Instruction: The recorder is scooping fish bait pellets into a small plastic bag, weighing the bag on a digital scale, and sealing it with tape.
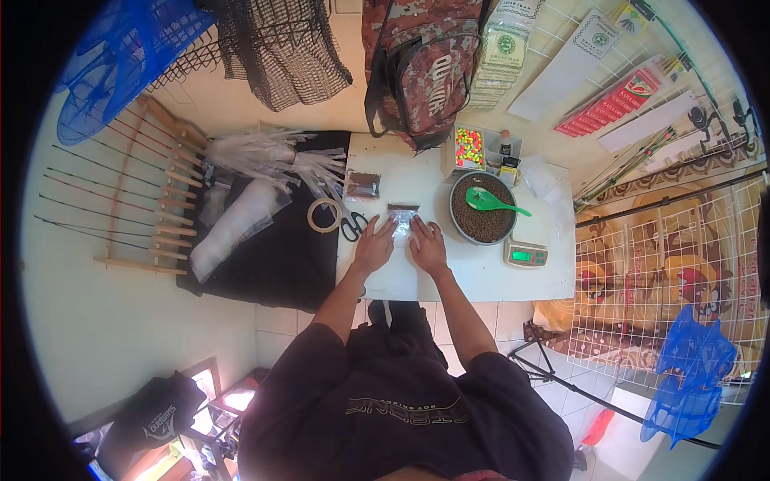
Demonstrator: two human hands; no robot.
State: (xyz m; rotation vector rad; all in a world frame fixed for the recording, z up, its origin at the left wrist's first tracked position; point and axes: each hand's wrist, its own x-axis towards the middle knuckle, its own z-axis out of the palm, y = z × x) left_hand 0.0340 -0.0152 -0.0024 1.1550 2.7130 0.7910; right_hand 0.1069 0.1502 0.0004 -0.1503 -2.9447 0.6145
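On the white table a small clear plastic bag (403, 219) lies flat, with brown pellets gathered at its far end. My left hand (376, 247) rests on the bag's left near side, its fingers stretched forward. On the right side lies my right hand (428, 247), fingers extended too and touching the plastic. Just left of the hands are black-handled scissors (350, 228) and a roll of tape (311, 216). Beyond them is another bag (362, 186) filled with brown pellets. A grey bowl (458, 227) of pellets stands to the right, with a green scoop (484, 200) lying in it.
A digital scale (527, 256) with a lit display sits right of the bowl. Behind stands a divided box (451, 164) with colourful small pieces. Empty plastic bags (233, 228) lie on black cloth (301, 272) at left. A camouflage backpack (425, 76) hangs at the back.
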